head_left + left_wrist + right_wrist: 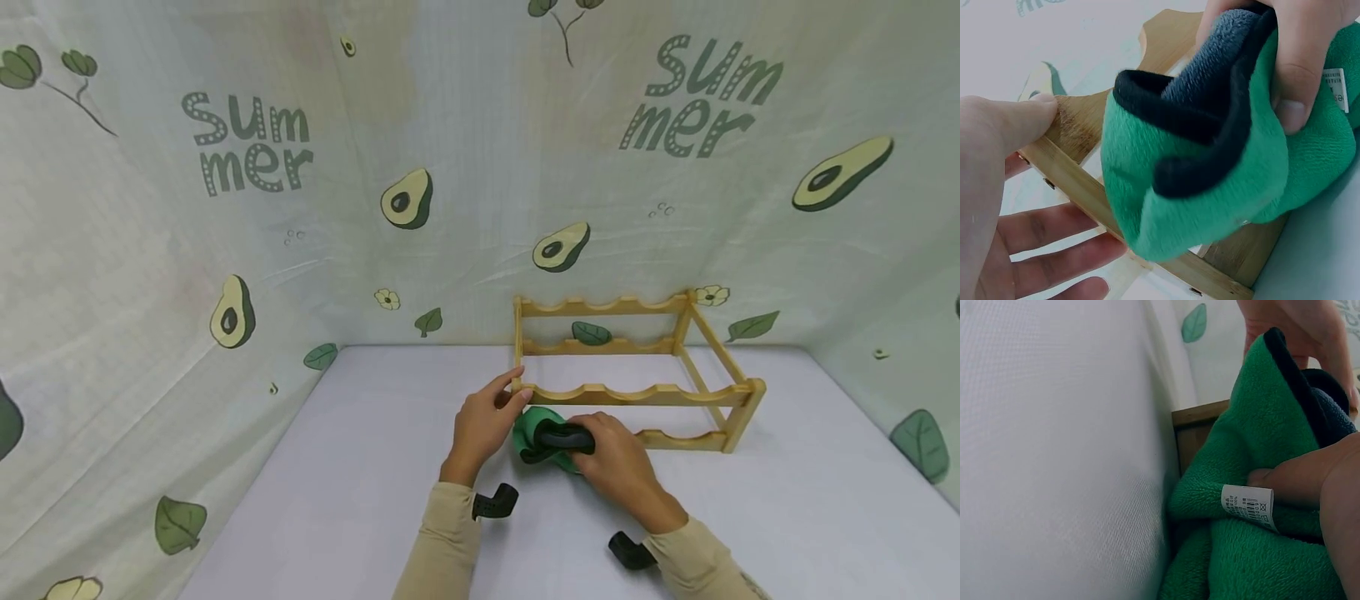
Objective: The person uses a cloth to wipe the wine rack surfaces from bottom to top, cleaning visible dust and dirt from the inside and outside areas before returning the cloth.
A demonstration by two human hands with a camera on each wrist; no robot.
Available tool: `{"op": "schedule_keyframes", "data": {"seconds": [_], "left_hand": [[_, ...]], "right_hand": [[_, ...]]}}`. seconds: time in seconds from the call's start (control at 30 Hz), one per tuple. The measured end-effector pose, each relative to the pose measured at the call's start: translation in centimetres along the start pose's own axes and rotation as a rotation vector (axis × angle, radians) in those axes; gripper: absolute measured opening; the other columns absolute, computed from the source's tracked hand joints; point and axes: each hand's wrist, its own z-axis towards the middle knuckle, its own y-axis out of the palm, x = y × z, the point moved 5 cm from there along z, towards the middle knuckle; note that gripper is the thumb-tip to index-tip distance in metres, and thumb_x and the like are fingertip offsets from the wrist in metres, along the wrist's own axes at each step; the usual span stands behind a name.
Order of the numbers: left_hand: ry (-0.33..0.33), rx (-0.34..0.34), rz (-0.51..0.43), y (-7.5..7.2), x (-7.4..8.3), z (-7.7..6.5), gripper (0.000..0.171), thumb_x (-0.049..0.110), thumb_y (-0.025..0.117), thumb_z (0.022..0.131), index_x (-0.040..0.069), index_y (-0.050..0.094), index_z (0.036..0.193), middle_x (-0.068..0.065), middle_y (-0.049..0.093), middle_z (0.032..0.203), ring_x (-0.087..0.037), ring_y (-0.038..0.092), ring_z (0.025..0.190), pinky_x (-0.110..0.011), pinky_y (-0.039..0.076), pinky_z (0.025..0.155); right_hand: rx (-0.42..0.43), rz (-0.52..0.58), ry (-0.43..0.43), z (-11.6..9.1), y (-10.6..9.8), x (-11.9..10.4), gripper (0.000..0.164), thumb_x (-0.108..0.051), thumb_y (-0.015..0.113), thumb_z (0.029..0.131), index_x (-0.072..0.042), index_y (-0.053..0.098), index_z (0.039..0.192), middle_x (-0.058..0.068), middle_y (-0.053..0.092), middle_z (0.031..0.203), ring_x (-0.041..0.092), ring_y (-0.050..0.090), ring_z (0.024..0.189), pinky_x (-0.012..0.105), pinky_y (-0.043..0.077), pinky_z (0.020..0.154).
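At the near left end of the rack [663, 395]: cloth [1210, 215] bunched round or against it, can't tell which, clamped in the right hand's [618, 458] thumb and fingers. Left hand [483, 423] pinches the wood, lower fingers apart. I judge a hard rub could skid the rack if that pinch slips; loose folds might snag

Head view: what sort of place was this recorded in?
Probably a makeshift filming booth: avocado-print fabric surrounds the work area at the back and sides, a plain white tabletop holds a wooden rack, and black devices sit at both wrists.
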Motion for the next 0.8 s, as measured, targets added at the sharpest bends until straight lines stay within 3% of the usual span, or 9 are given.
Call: {"op": "schedule_keyframes", "data": {"seconds": [0.23, 0.8], "left_hand": [[-0.024, 0.001, -0.025, 0.2, -0.4, -0.2, 0.054, 0.066, 0.054, 0.094, 0.038, 0.058, 0.14, 0.011, 0.074, 0.097, -0.007, 0.066, 0.086, -0.04, 0.05, 0.075], [-0.017, -0.001, -0.029, 0.1, -0.7, 0.2, 0.052, 0.066, 0.055, 0.093, 0.042, 0.058, 0.139, 0.009, 0.073, 0.097, -0.008, 0.066, 0.086, -0.037, 0.05, 0.072]], "right_hand": [[-0.018, 0.105, 0.074, -0.4, -0.1, 0.7, 0.04, -0.003, 0.084, 0.07, -0.01, 0.073, 0.108, 0.002, 0.068, 0.097, 0.02, 0.065, 0.091, 0.044, 0.052, 0.081], [-0.046, 0.168, 0.128, -0.4, -0.8, 2.1, 0.04, -0.007, 0.085, 0.074, -0.006, 0.072, 0.111, 0.006, 0.069, 0.103, 0.024, 0.066, 0.096, 0.048, 0.052, 0.084]]}}
